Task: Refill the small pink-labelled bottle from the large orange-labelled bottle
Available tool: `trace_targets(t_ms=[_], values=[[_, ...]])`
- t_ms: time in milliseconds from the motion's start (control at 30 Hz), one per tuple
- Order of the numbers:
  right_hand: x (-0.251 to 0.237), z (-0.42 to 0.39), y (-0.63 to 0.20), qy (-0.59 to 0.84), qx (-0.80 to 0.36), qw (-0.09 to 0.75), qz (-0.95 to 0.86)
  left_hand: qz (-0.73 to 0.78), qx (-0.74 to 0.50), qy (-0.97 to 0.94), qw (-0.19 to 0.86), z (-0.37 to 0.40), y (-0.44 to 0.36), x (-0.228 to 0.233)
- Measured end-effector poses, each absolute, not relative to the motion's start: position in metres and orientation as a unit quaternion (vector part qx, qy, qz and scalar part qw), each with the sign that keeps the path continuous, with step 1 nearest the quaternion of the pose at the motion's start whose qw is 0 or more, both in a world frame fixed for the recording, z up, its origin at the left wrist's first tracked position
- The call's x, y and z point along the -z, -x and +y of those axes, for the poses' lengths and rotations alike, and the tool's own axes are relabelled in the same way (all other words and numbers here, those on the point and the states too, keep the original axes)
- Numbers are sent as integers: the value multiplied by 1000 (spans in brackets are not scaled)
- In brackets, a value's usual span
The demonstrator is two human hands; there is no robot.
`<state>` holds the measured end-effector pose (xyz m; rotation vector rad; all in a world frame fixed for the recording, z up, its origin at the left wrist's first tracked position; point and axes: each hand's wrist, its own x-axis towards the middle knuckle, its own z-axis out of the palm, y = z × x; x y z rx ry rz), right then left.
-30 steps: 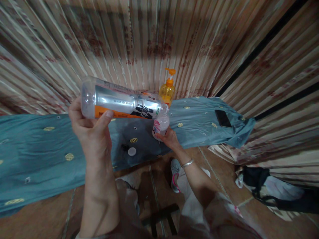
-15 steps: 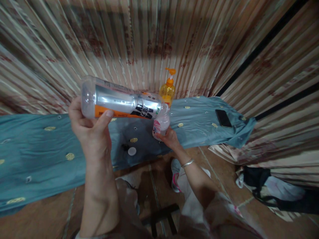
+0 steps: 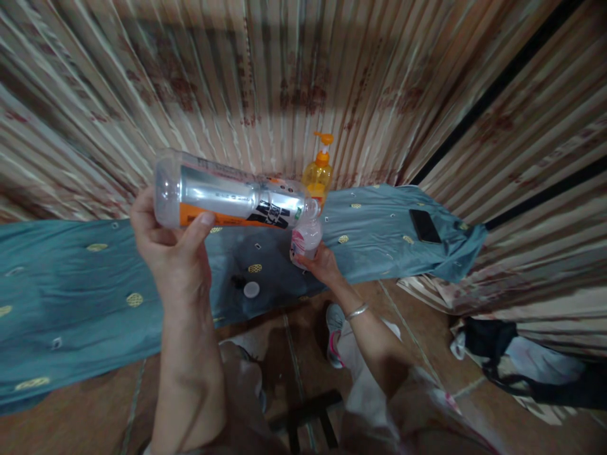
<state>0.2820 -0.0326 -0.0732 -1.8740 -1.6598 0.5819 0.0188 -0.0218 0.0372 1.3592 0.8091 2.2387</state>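
My left hand [image 3: 173, 243] is wrapped round the base end of a large clear plastic bottle [image 3: 218, 193] with a silver, orange and black label. That bottle lies nearly level in the air, its neck end at the right, against the mouth of a smaller bottle. My right hand [image 3: 323, 262] grips this small clear bottle [image 3: 305, 240], which has a pink and white label and stands roughly upright over the cloth. Whether liquid passes between the two mouths I cannot make out. A white cap [image 3: 251, 289] rests on the cloth below, with a small dark object [image 3: 238, 282] beside it.
A yellow pump bottle [image 3: 318, 177] with an orange top stands behind the small bottle. A black phone [image 3: 425, 226] lies on the right of the teal cloth [image 3: 370, 253]. Pleated curtains [image 3: 265, 82] hang behind. Dark and white fabric [image 3: 526, 360] lies on the floor at right.
Both hands keep their grips, and the two bottles stay mouth to mouth. The view has shifted very slightly; otherwise little differs.
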Motion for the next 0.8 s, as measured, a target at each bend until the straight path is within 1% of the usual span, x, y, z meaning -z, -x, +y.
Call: trace_targets(t_ms=[267, 500, 800], values=[[57, -36, -277, 716, -244, 235, -610, 289, -796, -496, 191, -20, -16, -34], [50, -37, -276, 716, -245, 234, -610, 273, -815, -473, 194, -18, -20, -36], [56, -35, -278, 716, -234, 233, -615, 269, -819, -471, 188, -20, -24, -39]])
